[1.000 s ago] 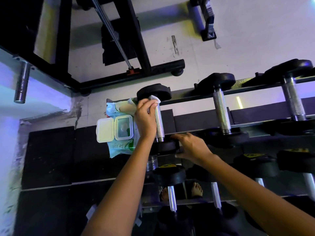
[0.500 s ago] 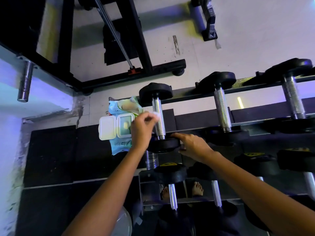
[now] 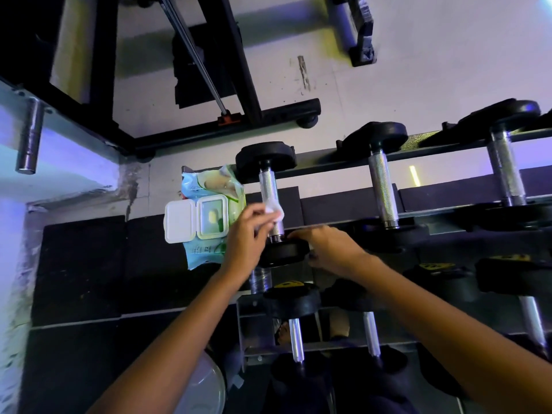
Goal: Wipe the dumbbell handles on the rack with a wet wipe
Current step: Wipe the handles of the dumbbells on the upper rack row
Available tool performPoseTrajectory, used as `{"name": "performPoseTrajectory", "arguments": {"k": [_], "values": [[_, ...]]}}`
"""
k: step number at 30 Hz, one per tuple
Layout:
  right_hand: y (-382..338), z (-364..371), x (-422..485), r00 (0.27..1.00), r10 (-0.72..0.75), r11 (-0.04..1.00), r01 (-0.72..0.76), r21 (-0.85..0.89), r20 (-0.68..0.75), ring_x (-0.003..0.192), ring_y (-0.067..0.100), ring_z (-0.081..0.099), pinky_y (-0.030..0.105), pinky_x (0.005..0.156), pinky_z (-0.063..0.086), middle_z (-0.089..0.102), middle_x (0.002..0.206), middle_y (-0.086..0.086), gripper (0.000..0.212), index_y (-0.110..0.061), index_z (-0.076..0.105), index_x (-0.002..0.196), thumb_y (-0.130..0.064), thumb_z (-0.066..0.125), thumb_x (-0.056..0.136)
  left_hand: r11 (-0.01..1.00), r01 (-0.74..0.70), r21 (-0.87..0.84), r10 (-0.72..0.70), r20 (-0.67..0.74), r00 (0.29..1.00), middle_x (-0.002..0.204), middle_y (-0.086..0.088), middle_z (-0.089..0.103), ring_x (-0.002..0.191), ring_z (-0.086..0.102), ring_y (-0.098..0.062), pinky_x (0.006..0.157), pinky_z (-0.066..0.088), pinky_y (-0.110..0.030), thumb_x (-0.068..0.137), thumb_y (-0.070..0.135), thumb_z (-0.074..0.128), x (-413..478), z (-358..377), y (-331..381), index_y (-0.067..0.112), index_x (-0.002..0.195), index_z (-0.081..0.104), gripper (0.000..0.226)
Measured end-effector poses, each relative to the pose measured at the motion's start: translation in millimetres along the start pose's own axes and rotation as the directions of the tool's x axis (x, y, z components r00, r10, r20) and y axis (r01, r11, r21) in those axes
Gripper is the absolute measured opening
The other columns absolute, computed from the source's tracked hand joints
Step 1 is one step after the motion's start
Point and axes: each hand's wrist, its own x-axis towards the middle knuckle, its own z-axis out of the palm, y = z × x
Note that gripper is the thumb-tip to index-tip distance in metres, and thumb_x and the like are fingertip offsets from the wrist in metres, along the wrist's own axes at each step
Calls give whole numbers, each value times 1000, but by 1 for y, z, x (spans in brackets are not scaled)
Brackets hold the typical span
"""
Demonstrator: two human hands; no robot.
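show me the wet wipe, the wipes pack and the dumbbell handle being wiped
wet wipe (image 3: 275, 209): head view, white crumpled middle
wipes pack (image 3: 213, 183): head view, printed wrapper above the open lid
dumbbell handle (image 3: 266, 186): head view, bare steel above the wipe

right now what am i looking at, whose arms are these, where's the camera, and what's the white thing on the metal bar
This is a single picture from a camera worn on a person's head, looking forward and down. The two arms coming in from the bottom are that person's own, and there is no machine here. In front of them is a dumbbell rack with several dumbbells lying across it. The left hand pinches a white wet wipe against the metal handle of the leftmost dumbbell on the top row. The right hand rests on that dumbbell's near black weight, apparently steadying it. Beside it lies a pack of wipes with its white lid flipped open.
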Motion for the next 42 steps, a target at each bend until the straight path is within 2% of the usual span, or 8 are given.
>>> {"name": "performPoseTrajectory", "arguments": {"k": [3,10,14,22,30,34,37,42], "values": [[22,0,8,993,-84,953,57,297,79,95,8,60,14,81,43,62,126,3,61,-23,51,135,-12,73,79,999,31,32,-32,39,999,95,5,58,80,51,2,71,38,2,82,1,64,0,-2,0,6,103,70,22],[-6,-17,17,995,-86,893,101,-438,54,102,25,61,30,74,40,64,113,5,36,-18,56,121,-31,61,87,954,-97,285,115,-47,992,98,-8,62,89,57,-25,75,42,-33,83,14,66,71,0,14,6,96,73,16],[-20,-15,11,985,-173,802,132,-583,-15,100,20,62,28,70,32,63,110,2,26,-15,58,111,-30,58,89,996,5,84,-6,10,1000,97,-1,63,81,57,-7,74,46,-9,83,14,67,31,-7,6,5,101,70,21],[18,9,14,1000,-30,970,31,239,-8,100,21,64,20,71,39,69,111,1,61,-31,54,132,-29,77,75,986,-52,156,48,33,998,96,-1,61,84,56,-12,72,37,-3,82,8,67,45,-9,13,2,98,71,17],[-44,-8,6,997,-39,881,4,-473,-64,107,19,61,26,71,35,63,116,2,23,-14,58,115,-15,53,93,964,-36,262,50,-48,998,104,-2,63,85,60,-15,70,40,-14,84,19,66,24,-7,14,11,106,70,23],[-27,3,-8,986,158,980,-152,126,-45,107,24,61,34,85,47,65,116,5,52,-18,55,124,-37,73,79,992,17,124,-26,73,997,97,-4,64,83,57,-10,69,37,1,79,8,70,-3,-8,10,6,97,72,19],[-14,23,-17,945,322,674,-182,716,-63,101,18,62,36,86,52,67,108,8,68,-23,52,134,-49,71,74,988,-38,152,37,6,999,101,-8,65,87,56,-12,76,39,-5,81,5,67,32,-6,14,1,94,72,14],[-20,44,-9,883,469,208,-117,971,6,114,22,57,29,74,55,52,132,8,66,-13,52,133,-24,78,73,968,-97,230,102,-12,995,103,-9,62,93,52,-18,78,32,-13,85,11,64,62,-3,17,0,97,71,17]]}}
